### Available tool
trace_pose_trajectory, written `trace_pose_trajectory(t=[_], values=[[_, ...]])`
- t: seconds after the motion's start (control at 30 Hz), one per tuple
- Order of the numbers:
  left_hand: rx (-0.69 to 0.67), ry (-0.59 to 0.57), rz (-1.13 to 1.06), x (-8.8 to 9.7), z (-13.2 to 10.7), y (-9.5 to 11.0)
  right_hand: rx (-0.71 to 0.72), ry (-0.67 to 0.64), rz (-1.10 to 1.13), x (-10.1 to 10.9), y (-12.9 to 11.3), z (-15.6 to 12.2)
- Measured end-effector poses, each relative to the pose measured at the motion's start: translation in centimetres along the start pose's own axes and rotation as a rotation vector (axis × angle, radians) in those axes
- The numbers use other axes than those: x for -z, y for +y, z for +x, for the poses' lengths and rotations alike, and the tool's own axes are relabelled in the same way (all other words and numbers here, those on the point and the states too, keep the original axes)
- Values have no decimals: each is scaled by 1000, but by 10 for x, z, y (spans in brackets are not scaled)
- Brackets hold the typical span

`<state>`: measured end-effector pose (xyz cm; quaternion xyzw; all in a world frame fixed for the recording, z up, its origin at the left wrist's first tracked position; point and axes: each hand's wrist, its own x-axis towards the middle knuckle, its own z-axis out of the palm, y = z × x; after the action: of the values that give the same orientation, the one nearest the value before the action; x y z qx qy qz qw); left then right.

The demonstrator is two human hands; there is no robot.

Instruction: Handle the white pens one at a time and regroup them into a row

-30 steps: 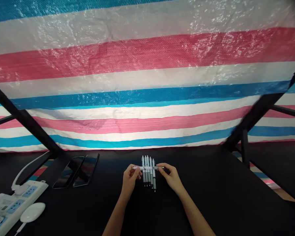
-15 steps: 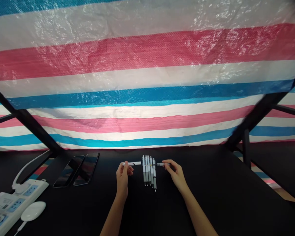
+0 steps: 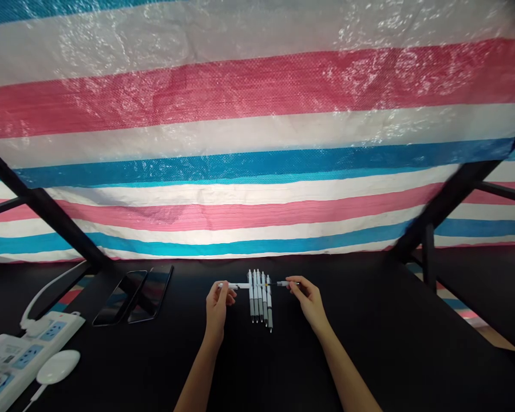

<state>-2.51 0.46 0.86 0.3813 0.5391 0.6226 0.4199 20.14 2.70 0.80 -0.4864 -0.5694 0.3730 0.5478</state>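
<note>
Seen from above and behind the hands, everything placed against the row of five pens (image 3: 260, 296) lying side by side on the black table (image 3: 369, 332). Far left of the row, at the table's near corner: a white power strip (image 3: 21, 349) with a white cable looping up, and a white oval puck (image 3: 57, 367) just in front of it. Closer to the row, still left: two dark phones (image 3: 133, 296) lying flat, side by side. Just left of the row: left hand (image 3: 217, 306), thumb and fingertips pinched on the white barrel half (image 3: 234, 285) of a pulled-apart pen, held level and pointing toward the row. Over the far ends of the row: a thin dark refill, seemingly bridging the two halves, too fine to trace fully. Just right of the row: right hand (image 3: 308, 297), fingers pinched on the grey tip half (image 3: 285, 283), level with the barrel and apart from it. Likely step: pen separated, halves held in line; next move probably calls for a steady pinch and keeping the refill straight, clear of the pens beneath. Behind the row: a shiny tarpaulin (image 3: 257, 143) striped pink, white and blue, filling the backdrop. Left and right of the row, farther off: slanting black frame bars (image 3: 450, 194).
</note>
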Motion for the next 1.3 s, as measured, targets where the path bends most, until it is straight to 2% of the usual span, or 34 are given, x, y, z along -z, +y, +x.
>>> trace_pose_trajectory(t=[0.63,0.97,1.3], values=[[-28,-76,31,-4,-2,-1,7,-70,33,-4,3,-1],[-38,-227,77,-8,-4,-7,-15,-169,28,-18,3,-7],[-35,-226,62,-8,-4,-8,-17,-192,27,-17,-1,-8]])
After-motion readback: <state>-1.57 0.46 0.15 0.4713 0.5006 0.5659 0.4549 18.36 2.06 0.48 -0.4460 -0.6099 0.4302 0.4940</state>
